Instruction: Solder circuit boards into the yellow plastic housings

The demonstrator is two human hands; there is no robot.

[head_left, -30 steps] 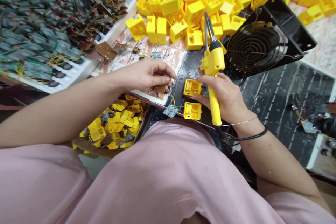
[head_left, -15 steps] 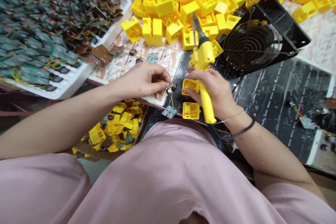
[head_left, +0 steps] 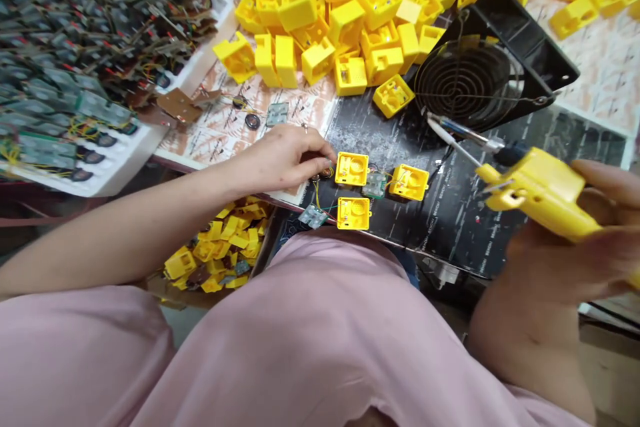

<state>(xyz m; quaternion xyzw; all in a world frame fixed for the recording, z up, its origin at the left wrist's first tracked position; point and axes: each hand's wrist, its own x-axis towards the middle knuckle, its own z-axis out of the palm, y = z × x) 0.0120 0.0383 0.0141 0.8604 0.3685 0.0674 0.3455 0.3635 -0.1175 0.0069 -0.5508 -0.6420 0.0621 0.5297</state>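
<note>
My left hand (head_left: 293, 159) is at the left edge of the black mat, thumb and forefinger pinched on a small round speaker (head_left: 327, 173), mostly covered by the fingertips. Yellow wires run from there down to a small circuit board (head_left: 313, 215). Right beside the fingertips is an open yellow plastic case (head_left: 351, 169), with a second case (head_left: 354, 213) below it. Out to the right, my right hand (head_left: 575, 247) is wrapped round a yellow soldering gun (head_left: 543, 190), blurred at the hand, its tip pointing left toward the fan.
A black fan (head_left: 467, 83) with a wire guard stands behind the mat (head_left: 450, 213). Another circuit board (head_left: 375, 183) is wired to a third case (head_left: 409, 182). Yellow cases (head_left: 297, 3) are heaped at the back. A white foam tray (head_left: 115, 167) of boards is at left.
My right hand has swung the soldering gun away to the right, uncovering the third case and its board. My left hand stays pinched by the cases; the view has shifted slightly.
</note>
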